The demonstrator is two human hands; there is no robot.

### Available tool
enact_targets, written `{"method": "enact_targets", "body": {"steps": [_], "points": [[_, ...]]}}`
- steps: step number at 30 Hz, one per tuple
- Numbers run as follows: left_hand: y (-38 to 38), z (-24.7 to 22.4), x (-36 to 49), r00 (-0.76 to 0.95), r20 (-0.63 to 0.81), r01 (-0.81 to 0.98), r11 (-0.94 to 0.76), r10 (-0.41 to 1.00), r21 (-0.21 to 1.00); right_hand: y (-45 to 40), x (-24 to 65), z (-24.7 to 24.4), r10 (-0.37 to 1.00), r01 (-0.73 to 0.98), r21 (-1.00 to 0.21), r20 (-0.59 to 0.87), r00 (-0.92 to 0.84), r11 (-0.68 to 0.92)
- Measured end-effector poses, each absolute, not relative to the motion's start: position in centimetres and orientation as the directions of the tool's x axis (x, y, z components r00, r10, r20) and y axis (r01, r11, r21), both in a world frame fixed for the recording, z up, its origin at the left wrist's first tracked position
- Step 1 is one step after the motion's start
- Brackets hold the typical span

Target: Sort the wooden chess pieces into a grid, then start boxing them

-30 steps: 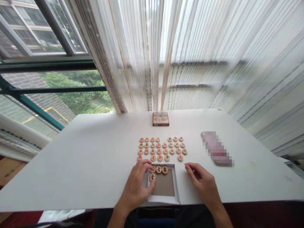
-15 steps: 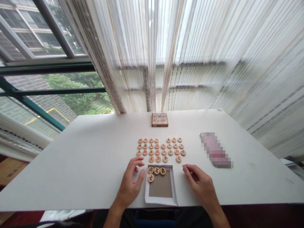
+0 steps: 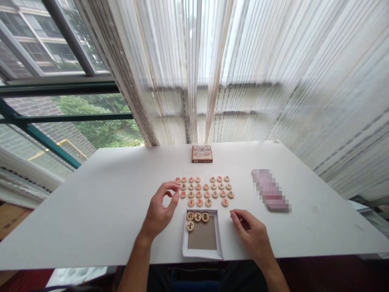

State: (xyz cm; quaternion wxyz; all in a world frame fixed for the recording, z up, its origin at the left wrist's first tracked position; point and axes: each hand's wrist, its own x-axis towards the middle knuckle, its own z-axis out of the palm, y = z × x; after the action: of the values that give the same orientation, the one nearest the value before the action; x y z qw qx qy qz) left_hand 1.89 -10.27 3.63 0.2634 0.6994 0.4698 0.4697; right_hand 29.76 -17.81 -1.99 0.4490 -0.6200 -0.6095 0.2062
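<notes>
Round wooden xiangqi pieces [image 3: 198, 187] with red or black characters lie in rows on the white table. My left hand [image 3: 160, 209] is at the left end of the middle rows, thumb and forefinger apart around the end pieces, which it hides. No piece shows lifted. Below the rows is a shallow white box tray [image 3: 219, 235] with a brown bottom. Inside, three black-lettered pieces [image 3: 197, 216] line its top edge, and another piece [image 3: 190, 226] sits under the leftmost. To the tray's right my right hand [image 3: 249, 229] rests on the table, fingers curled together, nothing visible in them.
A printed box lid [image 3: 202, 154] lies near the table's far edge. On the right is a blurred-out pinkish object [image 3: 270, 191]. Curtains [image 3: 188, 73] and a window stand beyond the table.
My left hand has moved forward from beside the tray to the left end of the piece rows. My right hand stays in place. The view has shifted slightly.
</notes>
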Motion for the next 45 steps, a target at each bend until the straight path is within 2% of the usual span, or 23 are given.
{"method": "enact_targets", "body": {"steps": [6,11,17,26,29,34,40,45], "points": [[-10.2,4.3,2.7,0.309,0.322,0.435,-0.435,0.895,0.788,-17.7,29.6,-1.8,0.931,0.575,-0.803,0.314,0.185,0.156],[-10.0,5.1,3.6,0.382,0.282,0.464,-0.447,0.880,0.765,-17.7,29.6,-1.9,0.930,0.566,-0.809,0.314,0.193,0.156],[-9.1,7.0,4.9,0.441,0.313,0.445,-0.507,0.841,0.738,-17.8,30.0,-2.2,0.947,0.572,-0.810,0.273,0.167,0.132],[-4.8,9.0,5.2,0.393,0.365,0.501,-0.530,0.844,0.684,-17.8,30.1,-2.4,0.955,0.547,-0.828,0.250,0.163,0.123],[-3.1,9.6,7.1,0.483,0.376,0.478,-0.598,0.790,0.643,-17.8,30.1,-2.5,0.958,0.547,-0.829,0.242,0.154,0.121],[0.1,8.3,12.5,0.715,0.215,0.514,-0.709,0.665,0.483,-17.8,30.1,-2.6,0.957,0.540,-0.832,0.247,0.153,0.128],[3.1,4.6,16.7,0.766,0.087,0.559,-0.726,0.637,0.401,-17.9,30.0,-1.9,0.959,0.552,-0.823,0.248,0.135,0.135],[3.8,3.4,17.8,0.783,0.042,0.562,-0.735,0.621,0.380,-17.9,30.1,-1.8,0.959,0.551,-0.821,0.256,0.121,0.149]]}}
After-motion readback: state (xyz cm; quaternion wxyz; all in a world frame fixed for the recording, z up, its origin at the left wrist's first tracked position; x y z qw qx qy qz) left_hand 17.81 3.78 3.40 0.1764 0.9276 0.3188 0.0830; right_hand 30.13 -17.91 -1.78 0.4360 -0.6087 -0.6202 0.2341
